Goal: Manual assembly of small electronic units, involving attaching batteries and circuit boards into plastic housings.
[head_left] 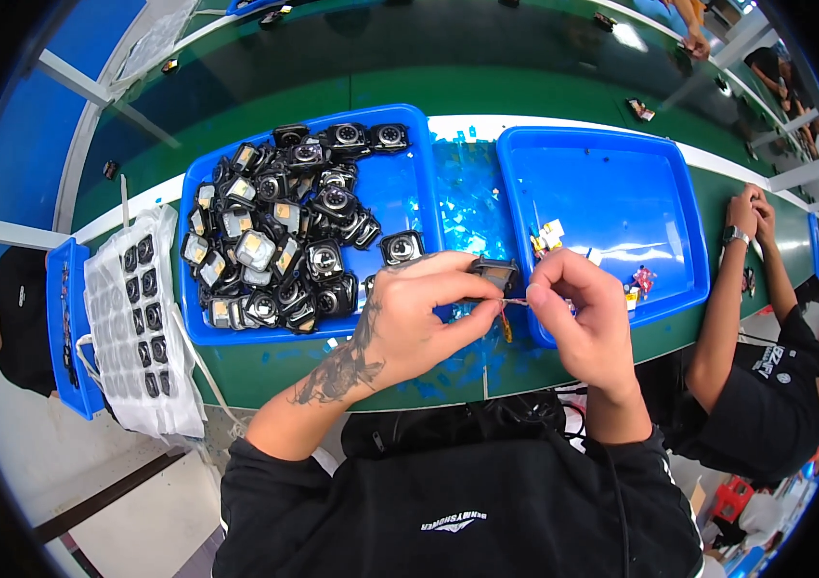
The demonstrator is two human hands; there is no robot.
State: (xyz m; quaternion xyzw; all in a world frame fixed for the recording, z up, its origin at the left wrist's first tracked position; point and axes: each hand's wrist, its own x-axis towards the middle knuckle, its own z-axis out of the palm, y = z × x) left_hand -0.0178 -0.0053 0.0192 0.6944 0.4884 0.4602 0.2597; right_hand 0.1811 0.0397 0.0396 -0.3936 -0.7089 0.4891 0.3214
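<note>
My left hand (424,306) is closed on a dark, square-edged watch case (494,274), tilted between its fingers in front of me. My right hand (578,313) is also closed, thumb and forefinger pinched near a thin wire (515,302) that runs between the fingertips of both hands. Below them dangles a small orange-yellow strip (507,328); what it is attached to is hidden. On the left, a blue tray (400,207) bears a heap of black watch cases (274,193), some with round sensor backs showing. One separate watch case (401,248) lies just beyond my left hand.
A second blue tray (611,140) on the right has small yellow-white pieces (548,236) and red pieces (642,279). Blue film scraps (467,193) cover the table between trays. White moulded trays (130,318) stand at far left. A co-worker's arms (732,260) rest close on the right.
</note>
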